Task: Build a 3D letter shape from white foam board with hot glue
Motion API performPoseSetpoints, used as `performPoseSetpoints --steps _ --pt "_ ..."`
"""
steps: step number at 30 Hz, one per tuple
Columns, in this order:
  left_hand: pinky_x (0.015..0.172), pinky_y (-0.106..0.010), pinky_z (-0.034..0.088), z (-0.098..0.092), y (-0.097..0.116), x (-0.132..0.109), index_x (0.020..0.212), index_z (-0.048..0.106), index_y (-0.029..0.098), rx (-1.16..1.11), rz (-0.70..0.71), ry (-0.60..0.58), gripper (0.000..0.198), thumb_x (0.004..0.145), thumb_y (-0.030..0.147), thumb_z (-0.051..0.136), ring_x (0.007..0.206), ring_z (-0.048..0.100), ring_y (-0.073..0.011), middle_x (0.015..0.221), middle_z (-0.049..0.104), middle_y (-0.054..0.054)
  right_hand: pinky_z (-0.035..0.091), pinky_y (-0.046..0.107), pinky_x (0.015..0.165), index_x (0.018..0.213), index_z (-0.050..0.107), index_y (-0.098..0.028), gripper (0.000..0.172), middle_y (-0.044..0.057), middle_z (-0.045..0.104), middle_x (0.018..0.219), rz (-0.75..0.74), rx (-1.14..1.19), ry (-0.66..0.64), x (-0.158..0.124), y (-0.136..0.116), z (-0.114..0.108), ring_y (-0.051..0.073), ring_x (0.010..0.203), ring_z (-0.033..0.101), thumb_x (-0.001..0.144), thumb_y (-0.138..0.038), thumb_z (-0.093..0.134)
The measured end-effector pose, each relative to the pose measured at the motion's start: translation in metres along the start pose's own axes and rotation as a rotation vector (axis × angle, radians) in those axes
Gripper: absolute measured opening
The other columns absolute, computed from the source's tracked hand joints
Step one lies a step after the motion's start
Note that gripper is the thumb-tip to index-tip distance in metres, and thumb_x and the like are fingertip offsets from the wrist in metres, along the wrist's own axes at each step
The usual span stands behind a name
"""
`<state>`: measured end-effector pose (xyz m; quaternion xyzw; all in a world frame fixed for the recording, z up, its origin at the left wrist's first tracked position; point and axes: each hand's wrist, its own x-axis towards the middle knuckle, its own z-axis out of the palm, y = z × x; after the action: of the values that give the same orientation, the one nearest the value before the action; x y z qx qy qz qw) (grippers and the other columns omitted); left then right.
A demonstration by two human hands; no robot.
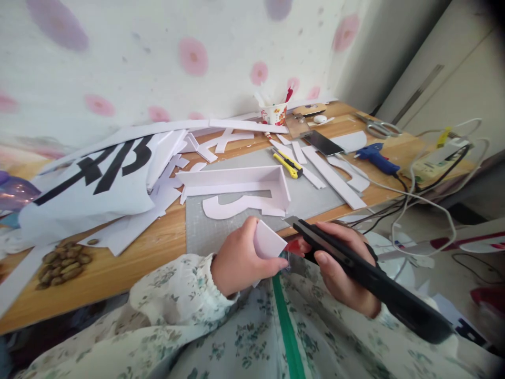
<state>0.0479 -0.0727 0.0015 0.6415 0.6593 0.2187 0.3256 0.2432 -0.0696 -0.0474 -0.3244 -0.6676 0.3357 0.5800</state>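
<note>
My left hand (240, 260) is closed on a small white foam-board piece (268, 241), held over my lap just off the table's front edge. My right hand (341, 268) grips a large black utility knife (366, 271); its blade tip points left, close to the white piece. Just beyond my hands, on a grey cutting mat (311, 197), lie a white foam-board channel shape (236, 181) and a cut-out numeral (236, 206).
White foam-board strips and a sheet with black lettering (102, 168) cover the wooden table's left half (153, 247). A yellow knife (288, 163), blue glue gun (374, 158), scissors (379, 128), paper cup (274, 113) and tangled cables (426, 195) lie right. Nuts (63, 263) sit front left.
</note>
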Motion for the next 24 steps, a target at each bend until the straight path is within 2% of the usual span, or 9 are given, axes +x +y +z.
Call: performPoseSetpoints --steps 2,5,8,10,13,16,18,20,24 --pt "0.057 -0.028 0.032 -0.003 0.0 0.001 0.087 0.04 0.022 0.077 0.007 0.02 0.053 0.056 0.046 0.076 0.067 0.048 -0.0183 0.072 0.051 0.003 0.058 0.032 0.066 0.126 0.053 -0.024 0.05 0.006 0.068 0.093 -0.064 -0.062 -0.033 0.001 0.0 -0.001 0.019 0.075 0.069 0.078 -0.017 0.067" --pt "0.059 -0.028 0.033 -0.007 -0.003 0.003 0.094 0.041 0.02 -0.034 0.056 -0.047 0.059 0.056 0.047 0.076 0.071 0.048 -0.0181 0.079 0.051 0.001 0.058 0.031 0.068 0.129 0.051 -0.026 0.056 0.005 0.067 0.097 -0.122 -0.03 -0.114 0.004 -0.002 -0.002 0.018 0.078 0.069 0.076 -0.014 0.068" --pt "0.058 -0.026 0.032 -0.01 -0.009 0.005 0.089 0.042 0.019 -0.258 0.167 -0.206 0.053 0.062 0.053 0.073 0.067 0.041 -0.0138 0.076 0.044 0.003 0.058 0.029 0.067 0.13 0.05 -0.024 0.054 0.004 0.068 0.092 -0.094 0.017 -0.099 0.007 -0.003 -0.003 0.018 0.076 0.069 0.08 -0.016 0.066" --pt "0.06 -0.026 0.033 -0.01 -0.013 0.007 0.091 0.046 0.018 -0.389 0.226 -0.349 0.048 0.067 0.053 0.07 0.067 0.039 -0.0128 0.076 0.044 0.003 0.059 0.03 0.067 0.133 0.049 -0.025 0.055 0.005 0.067 0.092 -0.149 0.018 -0.121 0.01 -0.003 -0.005 0.019 0.078 0.068 0.081 -0.017 0.066" --pt "0.072 -0.029 0.039 -0.006 -0.019 0.007 0.116 0.051 0.019 -0.642 0.286 -0.556 0.056 0.073 0.048 0.071 0.073 0.047 -0.0143 0.086 0.051 0.0 0.059 0.037 0.073 0.138 0.044 -0.028 0.062 0.008 0.066 0.1 -0.319 -0.04 -0.241 0.014 -0.004 -0.007 0.022 0.086 0.067 0.08 -0.013 0.064" --pt "0.079 -0.03 0.04 -0.003 -0.023 0.006 0.129 0.05 0.023 -0.898 0.305 -0.658 0.063 0.074 0.046 0.072 0.077 0.05 -0.0148 0.089 0.054 -0.001 0.059 0.037 0.073 0.139 0.042 -0.028 0.068 0.009 0.065 0.108 -0.434 -0.161 -0.343 0.015 -0.005 -0.01 0.023 0.091 0.066 0.078 -0.007 0.063" --pt "0.077 -0.028 0.04 -0.002 -0.025 0.005 0.128 0.054 0.023 -0.987 0.3 -0.692 0.062 0.073 0.044 0.073 0.077 0.049 -0.0143 0.089 0.055 -0.001 0.059 0.036 0.073 0.136 0.044 -0.028 0.062 0.009 0.064 0.107 -0.468 -0.199 -0.374 0.012 -0.003 -0.013 0.022 0.093 0.065 0.08 -0.009 0.063" --pt "0.07 -0.025 0.039 -0.002 -0.027 0.005 0.125 0.057 0.022 -1.016 0.289 -0.72 0.059 0.073 0.044 0.074 0.076 0.048 -0.0137 0.089 0.055 -0.003 0.058 0.036 0.077 0.13 0.05 -0.028 0.048 0.008 0.065 0.106 -0.476 -0.209 -0.373 0.007 -0.001 -0.015 0.021 0.095 0.064 0.085 -0.015 0.059" --pt "0.062 -0.022 0.034 -0.003 -0.03 0.003 0.109 0.062 0.015 -1.022 0.24 -0.75 0.053 0.07 0.049 0.074 0.07 0.044 -0.0119 0.082 0.054 -0.003 0.055 0.037 0.085 0.118 0.059 -0.027 0.029 0.007 0.065 0.104 -0.487 -0.258 -0.388 0.002 0.003 -0.018 0.021 0.101 0.063 0.09 -0.019 0.054"
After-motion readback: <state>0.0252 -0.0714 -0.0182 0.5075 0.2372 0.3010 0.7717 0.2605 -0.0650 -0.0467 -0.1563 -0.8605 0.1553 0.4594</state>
